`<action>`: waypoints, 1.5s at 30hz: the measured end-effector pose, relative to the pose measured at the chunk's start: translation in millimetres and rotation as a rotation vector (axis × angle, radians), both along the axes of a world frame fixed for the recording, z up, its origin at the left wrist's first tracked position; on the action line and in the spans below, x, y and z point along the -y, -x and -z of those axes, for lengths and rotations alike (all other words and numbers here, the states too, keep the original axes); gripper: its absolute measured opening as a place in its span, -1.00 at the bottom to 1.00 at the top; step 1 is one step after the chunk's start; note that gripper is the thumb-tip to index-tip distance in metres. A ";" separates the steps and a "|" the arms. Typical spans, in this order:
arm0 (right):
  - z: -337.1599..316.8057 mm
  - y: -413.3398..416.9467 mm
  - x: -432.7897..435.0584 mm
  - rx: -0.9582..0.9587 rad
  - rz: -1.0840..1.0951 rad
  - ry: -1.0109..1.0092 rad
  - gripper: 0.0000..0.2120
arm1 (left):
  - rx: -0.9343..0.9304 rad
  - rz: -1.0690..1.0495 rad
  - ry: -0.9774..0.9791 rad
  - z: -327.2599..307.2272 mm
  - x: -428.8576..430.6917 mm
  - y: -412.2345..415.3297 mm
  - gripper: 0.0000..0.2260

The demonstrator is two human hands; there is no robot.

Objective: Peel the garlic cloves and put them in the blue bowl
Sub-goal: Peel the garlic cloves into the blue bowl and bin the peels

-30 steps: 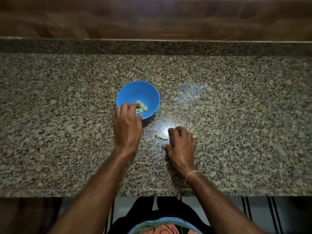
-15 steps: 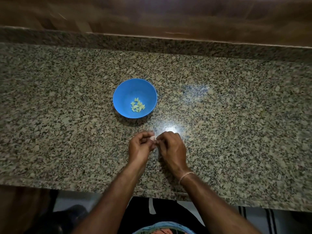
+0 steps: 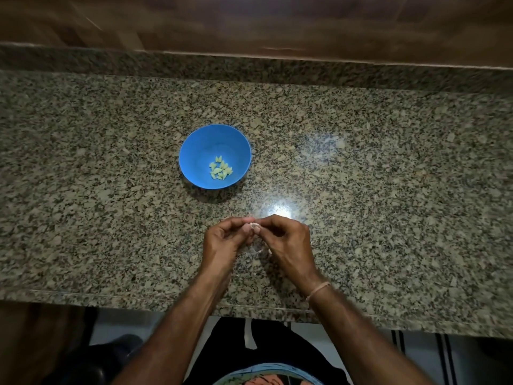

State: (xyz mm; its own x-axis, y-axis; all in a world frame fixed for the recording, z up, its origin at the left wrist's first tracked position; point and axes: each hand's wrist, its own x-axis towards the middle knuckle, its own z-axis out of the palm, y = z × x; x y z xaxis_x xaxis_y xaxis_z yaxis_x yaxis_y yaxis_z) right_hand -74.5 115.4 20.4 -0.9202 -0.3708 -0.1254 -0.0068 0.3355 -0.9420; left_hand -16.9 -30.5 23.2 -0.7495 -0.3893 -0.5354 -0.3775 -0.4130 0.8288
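A blue bowl [image 3: 194, 151] stands on the granite counter and holds several peeled, pale yellow-green garlic cloves [image 3: 220, 168]. Below and to the right of it, my left hand [image 3: 226, 240] and my right hand [image 3: 286, 240] meet fingertip to fingertip just above the counter. Between them they pinch one small whitish garlic clove [image 3: 254, 225], mostly covered by the fingers. A thin pale scrap of garlic skin [image 3: 268, 250] shows under my right hand.
The speckled granite counter [image 3: 388, 190] runs the full width, with a raised granite strip and a wooden wall [image 3: 249, 20] behind it. A bright light glare [image 3: 279, 209] sits just above my hands. The counter's front edge lies close below my wrists.
One second ago my left hand was at the bowl and my right lay on the counter beside a scrap. Both then came together on a clove and stay pinching it.
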 end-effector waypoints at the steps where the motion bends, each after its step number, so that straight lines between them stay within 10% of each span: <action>1: 1.3 -1.7 0.4 -0.036 0.008 -0.021 -0.88 | 0.008 0.009 0.021 0.6 -0.4 -0.2 -0.87; 10: 5.1 -6.6 -5.1 0.014 -0.005 0.017 -0.89 | 0.038 -0.008 0.008 9.2 -4.7 -4.0 -0.87; 30: 20.1 -19.7 1.2 -0.513 -0.018 -0.396 -0.88 | 0.169 -0.059 0.191 10.2 -18.4 2.4 -0.89; 45: 6.8 -40.5 -14.2 0.452 0.245 0.144 -0.93 | 0.017 0.181 0.639 22.1 21.3 -1.0 -0.72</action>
State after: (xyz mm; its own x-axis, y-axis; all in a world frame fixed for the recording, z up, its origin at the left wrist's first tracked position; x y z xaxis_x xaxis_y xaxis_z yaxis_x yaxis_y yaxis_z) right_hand -33.9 129.6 13.6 -0.8481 -0.1949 -0.4927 0.4724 0.1431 -0.8697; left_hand -15.9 -51.8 1.2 -0.8262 -0.5032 -0.2535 -0.4102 0.2288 0.8828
